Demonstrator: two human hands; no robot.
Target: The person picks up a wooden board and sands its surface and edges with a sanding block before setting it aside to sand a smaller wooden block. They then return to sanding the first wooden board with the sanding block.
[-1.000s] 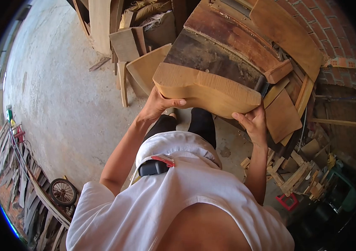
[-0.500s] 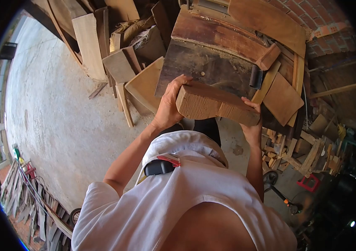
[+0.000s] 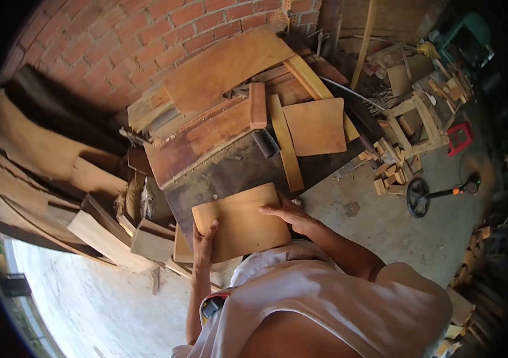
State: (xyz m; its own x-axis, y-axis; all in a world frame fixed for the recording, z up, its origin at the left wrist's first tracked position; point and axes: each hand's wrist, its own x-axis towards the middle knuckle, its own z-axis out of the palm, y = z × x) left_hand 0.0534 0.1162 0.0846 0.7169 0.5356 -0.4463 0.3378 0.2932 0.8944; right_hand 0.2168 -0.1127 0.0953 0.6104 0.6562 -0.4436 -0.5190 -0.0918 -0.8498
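Between my two hands is a wooden block (image 3: 242, 224), its smooth, pale broad face turned up towards me. My left hand (image 3: 204, 240) grips its left edge, thumb on top and the other fingers hidden underneath. At the block's right edge, my right hand (image 3: 294, 217) closes on it, thumb lying over the upper face. The block is over the near edge of a dark workbench (image 3: 197, 188) dusted with sawdust. Just beyond my right hand, a narrow yellowish wood strip (image 3: 287, 146) lies across the bench, beside a black cylinder (image 3: 265, 144) and a small reddish wood block (image 3: 258, 105).
On the bench's right lies a squarish wooden panel (image 3: 315, 126); a large curved board (image 3: 224, 71) lies at the back, before a brick wall (image 3: 146, 45). Curved boards (image 3: 45, 161) are stacked on the left. Wood offcuts (image 3: 391, 167) and a red stool (image 3: 460, 137) are at right.
The view has swung to the right. Both hands have tilted the block, so its broad face shows now in place of its thick, rough edge.
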